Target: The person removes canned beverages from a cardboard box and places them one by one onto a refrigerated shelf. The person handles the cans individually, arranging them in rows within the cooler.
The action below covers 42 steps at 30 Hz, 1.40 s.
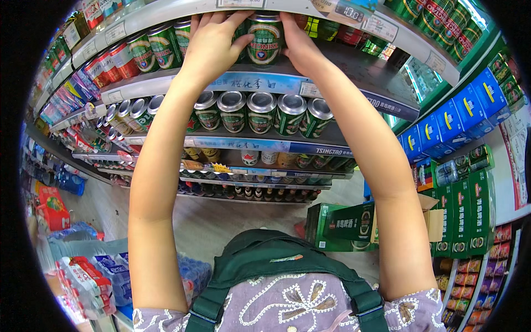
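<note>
Both my arms reach up to an upper shelf of a store rack. My left hand (pixel 215 45) touches the tops of green cans there, its thumb beside a green Tsingtao beer can (pixel 264 39). On that can's other side is my right hand (pixel 296 43), its fingers partly hidden behind the can and under the shelf edge above. Whether either hand grips the can is not clear. More green beer cans (pixel 161 47) stand left of my left hand. One shelf down, a row of green cans (pixel 234 112) stands upright with silver tops showing.
An opened green beer carton (pixel 342 226) stands below on the right, near stacked green cartons (pixel 464 216). Blue boxes (pixel 450 118) line the right side. Shrink-wrapped bottles (pixel 85 286) are at lower left. The price-label rail (pixel 290 6) of a higher shelf hangs just above my hands.
</note>
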Motion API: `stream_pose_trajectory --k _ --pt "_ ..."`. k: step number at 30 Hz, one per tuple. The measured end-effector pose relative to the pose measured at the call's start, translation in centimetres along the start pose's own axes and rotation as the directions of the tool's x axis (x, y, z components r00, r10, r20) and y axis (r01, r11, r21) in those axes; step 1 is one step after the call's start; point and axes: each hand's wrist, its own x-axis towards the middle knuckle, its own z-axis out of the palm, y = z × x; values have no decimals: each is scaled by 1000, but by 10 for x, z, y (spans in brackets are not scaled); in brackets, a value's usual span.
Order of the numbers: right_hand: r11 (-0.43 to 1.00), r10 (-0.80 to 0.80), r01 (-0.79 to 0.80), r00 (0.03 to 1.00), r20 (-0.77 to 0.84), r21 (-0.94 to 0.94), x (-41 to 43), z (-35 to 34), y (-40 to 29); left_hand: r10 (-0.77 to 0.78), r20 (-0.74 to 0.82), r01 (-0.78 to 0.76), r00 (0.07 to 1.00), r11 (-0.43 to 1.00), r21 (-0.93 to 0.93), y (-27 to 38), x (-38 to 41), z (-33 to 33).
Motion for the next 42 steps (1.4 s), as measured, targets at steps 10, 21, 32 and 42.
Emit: stream_pose_trajectory --k 10,21,32,42 --pt "875 -43 221 922 386 -430 -173 -103 -62 -45 -163 3 986 969 -249 87 -38 -17" --pt "222 881 -277 468 70 -935 -396 -291 -34 566 308 79 765 391 -917 391 -55 -24" --pt "-32 951 -430 265 -161 -902 -436 -353 106 601 769 38 218 782 -622 559 -98 7" --pt "-76 945 -798 133 -298 -597 -452 -378 191 448 768 488 457 596 -638 549 -140 9"
